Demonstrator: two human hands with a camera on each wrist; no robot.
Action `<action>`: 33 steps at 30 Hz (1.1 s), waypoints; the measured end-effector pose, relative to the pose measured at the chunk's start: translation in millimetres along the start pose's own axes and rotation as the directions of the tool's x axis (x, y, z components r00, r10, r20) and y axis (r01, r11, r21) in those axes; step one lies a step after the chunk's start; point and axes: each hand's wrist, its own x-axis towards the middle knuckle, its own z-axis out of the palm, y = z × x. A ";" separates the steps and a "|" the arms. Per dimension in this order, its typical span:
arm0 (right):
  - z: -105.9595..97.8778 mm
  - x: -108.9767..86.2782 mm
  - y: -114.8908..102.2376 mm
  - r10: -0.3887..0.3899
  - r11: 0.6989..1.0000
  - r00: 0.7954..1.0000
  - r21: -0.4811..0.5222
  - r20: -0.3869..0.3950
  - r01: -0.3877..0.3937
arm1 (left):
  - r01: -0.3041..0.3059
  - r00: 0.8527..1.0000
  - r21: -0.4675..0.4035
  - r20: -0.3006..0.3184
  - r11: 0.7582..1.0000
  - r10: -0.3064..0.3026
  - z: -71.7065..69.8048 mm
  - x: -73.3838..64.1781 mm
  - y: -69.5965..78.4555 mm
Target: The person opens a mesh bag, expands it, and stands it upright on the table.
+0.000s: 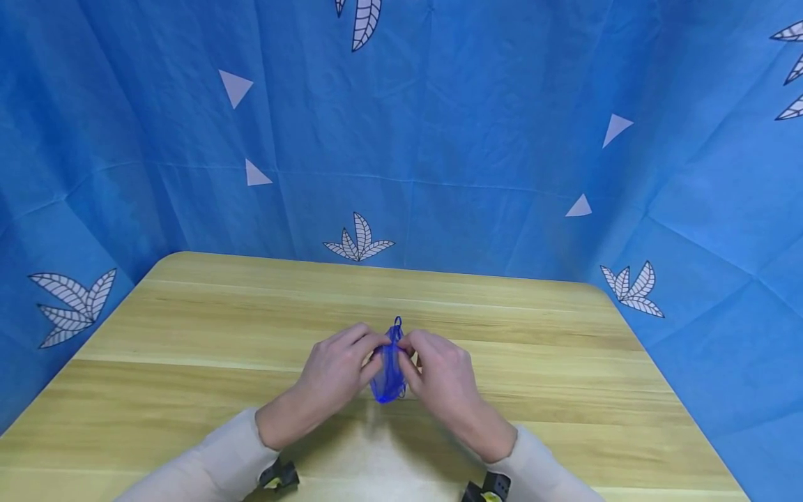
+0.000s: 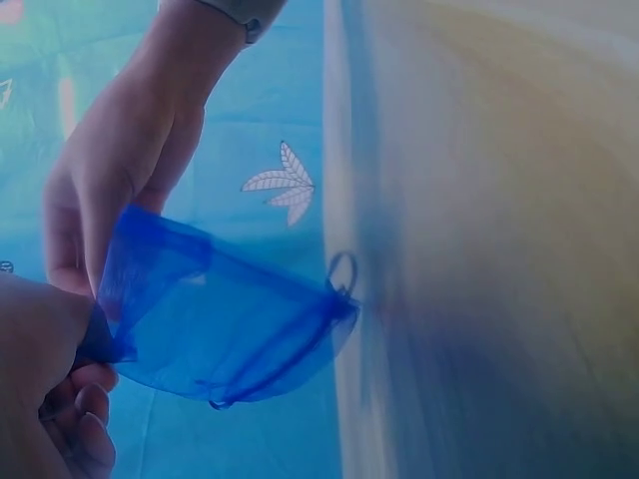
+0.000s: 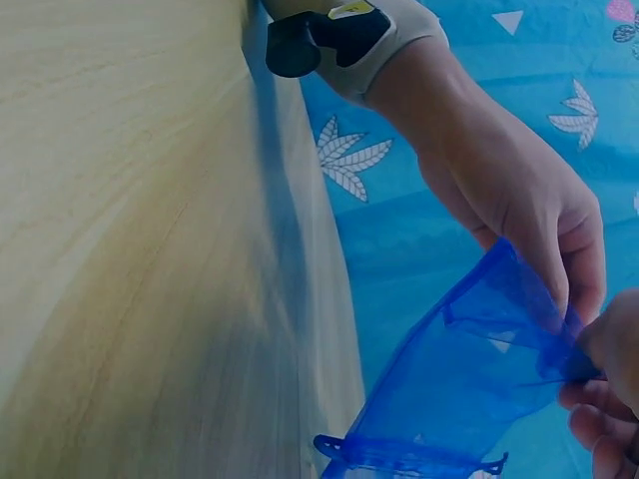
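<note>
A sheer blue drawstring pouch point(image 1: 387, 382) is held up between the two hands, over the table point(image 1: 533, 390), about midway between its left and right edges and short of the far edge. The left hand point(image 1: 335, 362) pinches the fabric between thumb and fingers, and the right hand point(image 1: 444, 369) pinches it just beside, so the fingertips of both hands nearly meet on the cloth. From the left wrist, the rest of the pouch falls away from the fingers toward the table's far edge line, with the drawstring running across that end and a cord loop point(image 2: 342, 267) standing out at one side. Through the thin fabric no contents show.

The step in hand looks to be working the edge of the pouch with both sets of fingertips, perhaps to find or part its layers. The wrist views are dim and the fingers overlap the cloth, so I cannot tell whether the layers between them are separated. The next move would seem to call for two light, opposed pinches, one layer to each hand, without snagging the gauzy weave or the cord.
</note>
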 end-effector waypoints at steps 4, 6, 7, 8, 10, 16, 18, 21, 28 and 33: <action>-0.9 0.3 1.3 0.013 1.000 1.000 -0.002 0.003 -0.013 | 0.017 1.000 0.001 0.001 1.000 -0.017 -0.4 0.5 -0.6; -1.3 0.5 1.8 0.020 1.000 1.000 -0.003 0.003 -0.020 | 0.027 1.000 0.000 0.001 1.000 -0.027 -0.6 0.6 -1.1; -1.6 0.6 2.0 0.022 1.000 1.000 -0.004 0.004 -0.022 | 0.030 1.000 -0.002 -0.001 1.000 -0.030 -0.8 0.7 -1.3; -1.8 0.9 2.3 0.023 1.000 1.000 -0.001 0.006 -0.023 | 0.033 0.999 -0.006 -0.005 0.999 -0.033 -0.7 0.8 -1.6; -2.6 1.4 3.2 0.029 1.000 1.000 -0.002 0.009 -0.029 | 0.033 0.999 -0.010 -0.015 0.999 -0.033 -1.2 1.0 -2.2; -6.1 3.2 7.4 0.064 0.998 0.998 -0.002 -0.006 -0.064 | 0.051 0.998 -0.022 -0.033 0.998 -0.051 -3.4 2.4 -3.8; -6.6 3.7 7.8 0.060 0.998 0.998 0.007 -0.004 -0.060 | 0.053 0.998 -0.033 -0.030 0.998 -0.054 -3.7 2.4 -3.8; -6.2 3.8 6.8 0.028 0.999 1.000 0.025 0.014 -0.028 | 0.035 0.999 -0.043 -0.018 0.998 -0.036 -3.2 1.9 -3.1; -3.7 3.1 5.1 0.001 0.999 1.000 0.037 0.022 -0.002 | 0.014 0.999 -0.038 -0.035 0.999 -0.016 -0.3 0.6 -2.9; -3.7 2.5 5.6 0.021 0.999 1.000 0.037 0.012 -0.021 | 0.011 0.999 -0.022 -0.049 1.000 -0.013 1.7 0.1 -4.9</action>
